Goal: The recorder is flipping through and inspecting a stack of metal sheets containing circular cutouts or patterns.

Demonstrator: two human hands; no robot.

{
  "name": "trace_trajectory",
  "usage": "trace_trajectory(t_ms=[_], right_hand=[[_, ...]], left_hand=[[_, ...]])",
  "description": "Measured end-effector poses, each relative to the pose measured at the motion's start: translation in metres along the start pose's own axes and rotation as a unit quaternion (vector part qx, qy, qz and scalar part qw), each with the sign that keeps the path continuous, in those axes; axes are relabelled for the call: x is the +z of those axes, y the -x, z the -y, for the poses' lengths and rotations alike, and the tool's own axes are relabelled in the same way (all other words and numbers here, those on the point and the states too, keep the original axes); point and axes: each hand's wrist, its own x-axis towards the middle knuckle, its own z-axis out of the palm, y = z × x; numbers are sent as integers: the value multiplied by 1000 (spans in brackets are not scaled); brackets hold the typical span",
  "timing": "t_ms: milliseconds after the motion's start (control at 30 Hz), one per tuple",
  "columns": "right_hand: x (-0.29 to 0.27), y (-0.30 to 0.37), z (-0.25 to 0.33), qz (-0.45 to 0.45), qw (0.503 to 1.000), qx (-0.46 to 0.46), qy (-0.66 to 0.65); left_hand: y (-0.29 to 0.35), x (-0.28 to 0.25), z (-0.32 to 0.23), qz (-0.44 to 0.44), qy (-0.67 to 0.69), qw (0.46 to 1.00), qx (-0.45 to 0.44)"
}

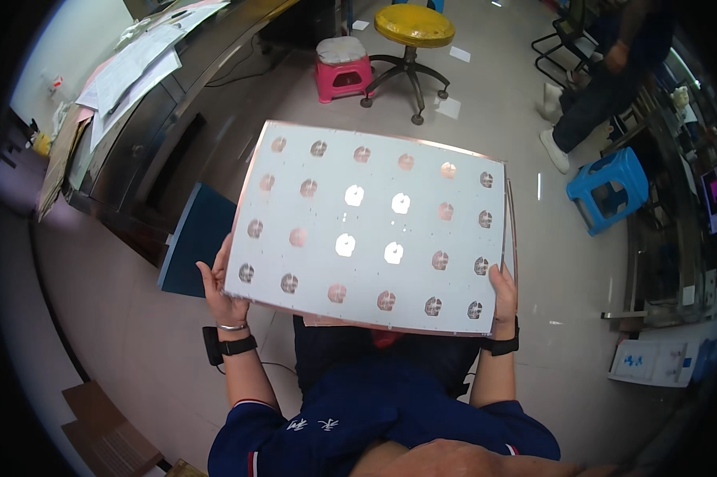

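Note:
A stack of large white circuit board panels (318, 219) with copper edges is held up in front of me, slightly tilted. Rows of small rounded copper patterns cover the top panel, and several near its middle shine bright white. Edges of at least one more panel show along the right side and below. My left hand (225, 286) grips the left edge near the lower corner, its thumb sticking outward and its other fingers partly hidden by the panels. At the lower right edge, my right hand (503, 294) holds on with the thumb on top; its fingers are hidden underneath.
A dark blue board (191, 242) leans behind my left hand, beside a metal bench (124, 159) bearing papers (140, 67). Ahead stand a yellow round stool (414, 28) and a pink stool (344, 71). On the right are a blue stool (608, 187) and another person (604, 87).

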Motion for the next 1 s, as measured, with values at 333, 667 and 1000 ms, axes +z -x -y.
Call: trace_trajectory(t_ms=[333, 667, 1000], right_hand=[[55, 17, -48, 53, 988, 68, -130], [-5, 5, 13, 113, 979, -23, -165], [18, 1, -14, 18, 997, 1, -81]], left_hand=[[44, 96, 72, 50, 81, 993, -71], [22, 48, 30, 124, -74, 977, -156], [22, 75, 36, 38, 133, 979, -147]])
